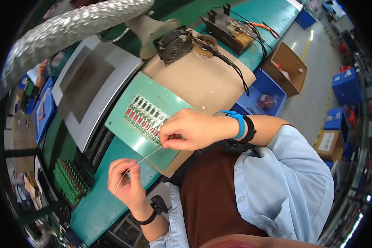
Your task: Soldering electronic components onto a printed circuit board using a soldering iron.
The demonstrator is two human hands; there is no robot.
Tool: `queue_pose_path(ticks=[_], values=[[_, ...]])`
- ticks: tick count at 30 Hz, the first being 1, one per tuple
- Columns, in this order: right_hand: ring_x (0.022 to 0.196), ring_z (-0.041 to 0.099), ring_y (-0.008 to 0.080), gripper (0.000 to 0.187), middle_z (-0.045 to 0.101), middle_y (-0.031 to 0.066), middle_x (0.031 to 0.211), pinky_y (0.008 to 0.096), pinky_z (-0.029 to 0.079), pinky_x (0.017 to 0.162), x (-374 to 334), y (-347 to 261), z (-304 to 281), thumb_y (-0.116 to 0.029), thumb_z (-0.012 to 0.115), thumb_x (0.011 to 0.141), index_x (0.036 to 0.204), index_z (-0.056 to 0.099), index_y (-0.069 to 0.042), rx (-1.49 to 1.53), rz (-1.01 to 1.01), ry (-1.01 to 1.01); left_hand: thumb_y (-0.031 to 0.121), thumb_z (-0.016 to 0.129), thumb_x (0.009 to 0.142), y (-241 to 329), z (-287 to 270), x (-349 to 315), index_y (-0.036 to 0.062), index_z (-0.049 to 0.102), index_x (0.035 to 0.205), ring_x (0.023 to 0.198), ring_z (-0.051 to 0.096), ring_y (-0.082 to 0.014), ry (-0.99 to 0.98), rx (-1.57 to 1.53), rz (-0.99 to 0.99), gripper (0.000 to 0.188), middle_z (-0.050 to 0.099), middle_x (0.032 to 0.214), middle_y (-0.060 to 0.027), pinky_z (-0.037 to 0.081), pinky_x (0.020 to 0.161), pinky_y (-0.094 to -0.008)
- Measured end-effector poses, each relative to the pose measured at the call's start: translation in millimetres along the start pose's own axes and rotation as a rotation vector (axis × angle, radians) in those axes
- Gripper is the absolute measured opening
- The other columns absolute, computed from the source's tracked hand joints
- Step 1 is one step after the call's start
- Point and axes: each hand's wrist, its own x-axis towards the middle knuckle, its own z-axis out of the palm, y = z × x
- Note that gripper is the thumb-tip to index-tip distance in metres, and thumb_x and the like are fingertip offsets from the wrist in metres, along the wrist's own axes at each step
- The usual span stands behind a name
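Note:
A thin silvery wire (149, 156) runs taut between my two hands. My left hand (127, 182) pinches it between thumb and fingertips, and its tail hangs down across the fingers. Closed at the wire's other end is my right hand (189, 129), over the right edge of a small circuit board assembly. That assembly (142, 120) has rows of red and dark parts with silvery ends, and lies on a pale green plate (126, 134). My right fingers cover part of it; whether they touch it I cannot tell. The plate rests partly on a brown board (211, 93).
Left of the plate stands a grey metal panel (122, 66); a stack of green circuit boards (70, 180) is nearer. A silver duct (70, 35) arches overhead. A fan (173, 45) and a cabled device (231, 31) sit behind. Right are a blue bin (258, 89) and a carton (287, 68).

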Motion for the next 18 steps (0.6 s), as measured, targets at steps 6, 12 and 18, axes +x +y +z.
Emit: queue_pose_path(ticks=[6, 12, 18], values=[[0.081, 0.071, 0.0205, 0.02, 0.073, 0.0084, 0.107, 0.0312, 0.055, 0.07, -26, 55, -25, -0.017, 0.063, 0.102, 0.122, 0.064, -0.011, 0.582, 0.423, 0.328, 0.002, 0.069, 0.095, -3, -11, 25, -0.0006, 0.065, 0.098, 0.071, 0.05, -0.0089, 0.037, 0.125, 0.005, 0.006, 0.062, 0.1, -0.0085, 0.042, 0.062, -0.0215], [0.113, 0.064, 0.0297, 0.037, 0.063, 0.015, 0.134, 0.0381, 0.054, 0.092, -49, 111, -90, -0.037, 0.053, 0.109, 0.139, 0.055, -0.015, 1.396, 0.235, 1.049, 0.004, 0.067, 0.097, -13, -36, 34, -0.0003, 0.064, 0.101, 0.07, 0.048, -0.0085, 0.068, 0.153, 0.006, 0.006, 0.062, 0.102, -0.0088, 0.04, 0.062, -0.021], [0.123, 0.058, 0.0309, 0.038, 0.058, 0.0152, 0.141, 0.0434, 0.05, 0.099, -64, 99, -106, -0.039, 0.05, 0.11, 0.141, 0.051, -0.017, 1.175, 0.041, 1.127, 0.005, 0.066, 0.098, -19, -39, 42, -0.0003, 0.064, 0.103, 0.07, 0.047, -0.0082, 0.08, 0.178, -0.013, 0.007, 0.063, 0.104, -0.0091, 0.04, 0.064, -0.0211]])
